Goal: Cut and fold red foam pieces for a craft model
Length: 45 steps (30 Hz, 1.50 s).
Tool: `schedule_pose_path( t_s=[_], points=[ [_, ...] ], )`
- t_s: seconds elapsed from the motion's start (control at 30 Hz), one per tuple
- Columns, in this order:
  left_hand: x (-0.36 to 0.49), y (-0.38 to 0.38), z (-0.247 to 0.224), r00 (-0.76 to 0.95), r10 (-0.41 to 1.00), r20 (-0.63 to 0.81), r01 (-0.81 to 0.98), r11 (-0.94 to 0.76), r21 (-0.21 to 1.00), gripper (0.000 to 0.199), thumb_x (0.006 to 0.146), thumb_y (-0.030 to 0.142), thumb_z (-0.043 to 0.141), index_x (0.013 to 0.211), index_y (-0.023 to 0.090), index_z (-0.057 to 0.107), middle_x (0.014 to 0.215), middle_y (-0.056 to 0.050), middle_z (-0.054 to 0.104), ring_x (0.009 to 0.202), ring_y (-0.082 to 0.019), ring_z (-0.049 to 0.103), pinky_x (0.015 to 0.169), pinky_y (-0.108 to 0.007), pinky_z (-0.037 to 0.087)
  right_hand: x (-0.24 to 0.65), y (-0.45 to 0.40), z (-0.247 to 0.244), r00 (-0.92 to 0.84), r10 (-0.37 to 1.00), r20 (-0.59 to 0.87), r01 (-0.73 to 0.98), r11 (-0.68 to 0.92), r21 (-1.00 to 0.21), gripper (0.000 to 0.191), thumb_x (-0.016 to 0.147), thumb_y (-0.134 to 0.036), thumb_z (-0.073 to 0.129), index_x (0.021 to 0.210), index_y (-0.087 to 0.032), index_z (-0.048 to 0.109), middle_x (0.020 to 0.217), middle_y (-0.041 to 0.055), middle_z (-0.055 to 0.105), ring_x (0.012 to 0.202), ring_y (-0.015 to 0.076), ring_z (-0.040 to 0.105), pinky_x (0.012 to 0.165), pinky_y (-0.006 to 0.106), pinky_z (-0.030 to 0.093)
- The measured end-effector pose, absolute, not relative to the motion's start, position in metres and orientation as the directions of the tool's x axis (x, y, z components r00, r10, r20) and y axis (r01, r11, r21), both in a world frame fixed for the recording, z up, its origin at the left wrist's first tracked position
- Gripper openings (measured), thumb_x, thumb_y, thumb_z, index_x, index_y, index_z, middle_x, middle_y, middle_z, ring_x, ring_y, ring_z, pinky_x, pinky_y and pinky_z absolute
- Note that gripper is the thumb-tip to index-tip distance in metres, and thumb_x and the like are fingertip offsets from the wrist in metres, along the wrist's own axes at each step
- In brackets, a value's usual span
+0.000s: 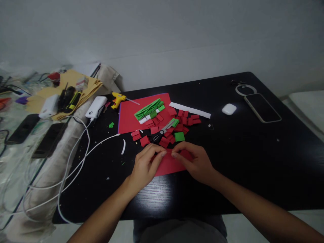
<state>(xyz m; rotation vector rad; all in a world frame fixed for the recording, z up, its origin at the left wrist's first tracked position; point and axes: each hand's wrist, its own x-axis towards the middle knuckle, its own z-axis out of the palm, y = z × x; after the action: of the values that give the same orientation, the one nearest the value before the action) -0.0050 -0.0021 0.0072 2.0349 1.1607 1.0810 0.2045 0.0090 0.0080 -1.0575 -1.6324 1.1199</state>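
Note:
Over a red paper sheet [168,166] near the front of the black table, my left hand [148,162] and my right hand [194,161] face each other with thumbs and forefingers pinched. Something thin, too small to make out, seems to run between the fingertips. Just beyond lie many folded red paper pieces [178,127], a green square [179,136] and scissors [164,130]. Folded green strips [149,108] rest on a larger red sheet [129,118] behind.
A yellow glue gun [117,100], white power bank [96,106] and white cables [87,153] are at the left. A white strip [191,109] lies behind the pieces. An earbud case [229,109] and a phone [262,108] lie right. Phones and tools clutter the far left.

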Motion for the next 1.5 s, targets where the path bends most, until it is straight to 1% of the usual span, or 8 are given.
schedule_pose_path(
  t_s=[0.53,0.73,0.87,0.93,1.03,1.1,1.27,1.5],
  points=[
    [-0.004,-0.001,0.007,0.301,0.909,0.290,0.392,-0.395,0.831,0.007,0.100,0.018,0.057,0.099,0.018,0.063,0.093,-0.005,0.067,0.088,-0.017,0.063,0.081,-0.030,0.049,0.203,0.008,0.006,-0.248,0.961,0.120,0.163,0.164,-0.973,0.009,0.091,-0.030,0.070,0.088,-0.022,0.073,0.084,0.0018,0.074,0.078,0.0183,0.069,0.078,0.031,0.053],
    [-0.006,0.004,0.008,0.283,0.934,0.218,0.266,-0.295,0.918,0.010,0.101,0.023,0.058,0.096,0.018,0.066,0.094,-0.007,0.068,0.090,-0.018,0.064,0.083,-0.031,0.050,0.204,0.013,0.001,-0.253,0.961,0.109,0.040,0.123,-0.992,0.018,0.092,-0.035,0.070,0.104,-0.022,0.070,0.104,0.0063,0.072,0.099,0.0216,0.068,0.092,0.036,0.053],
    [-0.008,0.012,0.009,0.327,0.924,0.200,0.142,-0.257,0.956,0.012,0.098,0.025,0.063,0.092,0.018,0.070,0.094,-0.007,0.068,0.092,-0.019,0.065,0.085,-0.033,0.051,0.206,0.024,-0.003,-0.287,0.958,-0.027,-0.071,-0.049,-0.996,0.028,0.089,-0.043,0.074,0.108,-0.022,0.071,0.112,0.0067,0.072,0.108,0.0219,0.067,0.098,0.036,0.053],
    [-0.009,0.015,0.008,0.349,0.918,0.190,0.099,-0.237,0.966,0.013,0.097,0.027,0.066,0.091,0.018,0.073,0.094,-0.007,0.067,0.093,-0.019,0.064,0.084,-0.033,0.052,0.207,0.027,-0.003,-0.390,0.908,-0.154,-0.129,-0.219,-0.967,0.029,0.086,-0.045,0.076,0.104,-0.021,0.073,0.106,0.0051,0.073,0.100,0.0201,0.069,0.092,0.034,0.056],
    [-0.010,0.017,0.005,0.356,0.919,0.170,0.074,-0.209,0.975,0.014,0.094,0.030,0.071,0.090,0.018,0.076,0.092,-0.007,0.065,0.089,-0.018,0.063,0.080,-0.031,0.052,0.207,0.028,0.000,-0.587,0.725,-0.361,-0.203,-0.563,-0.801,0.032,0.080,-0.040,0.082,0.103,-0.020,0.073,0.092,0.0019,0.073,0.077,0.0158,0.071,0.077,0.032,0.059],
    [-0.010,0.017,0.003,0.336,0.934,0.125,0.065,-0.156,0.986,0.017,0.093,0.034,0.072,0.094,0.018,0.077,0.088,-0.006,0.064,0.079,-0.015,0.062,0.072,-0.028,0.051,0.207,0.026,0.001,-0.654,0.634,-0.413,-0.225,-0.684,-0.694,0.037,0.074,-0.032,0.087,0.105,-0.019,0.071,0.083,-0.0001,0.073,0.067,0.0140,0.071,0.071,0.029,0.059],
    [-0.007,0.016,-0.001,0.327,0.940,-0.095,-0.074,0.125,0.989,0.034,0.096,0.046,0.065,0.114,0.016,0.066,0.080,-0.003,0.065,0.065,-0.013,0.063,0.060,-0.024,0.053,0.205,0.026,-0.001,-0.522,0.747,-0.412,-0.334,-0.623,-0.708,0.044,0.064,-0.018,0.092,0.103,-0.019,0.071,0.076,-0.0021,0.073,0.064,0.0114,0.070,0.066,0.024,0.057],
    [-0.003,0.017,-0.003,0.408,0.867,-0.286,-0.241,0.405,0.882,0.035,0.090,0.045,0.073,0.106,0.015,0.067,0.084,-0.006,0.068,0.071,-0.015,0.068,0.059,-0.023,0.057,0.205,0.028,-0.003,-0.444,0.808,-0.387,-0.338,-0.551,-0.763,0.041,0.063,-0.020,0.092,0.098,-0.018,0.071,0.080,-0.0004,0.076,0.065,0.0122,0.071,0.070,0.026,0.057]
  ],
)
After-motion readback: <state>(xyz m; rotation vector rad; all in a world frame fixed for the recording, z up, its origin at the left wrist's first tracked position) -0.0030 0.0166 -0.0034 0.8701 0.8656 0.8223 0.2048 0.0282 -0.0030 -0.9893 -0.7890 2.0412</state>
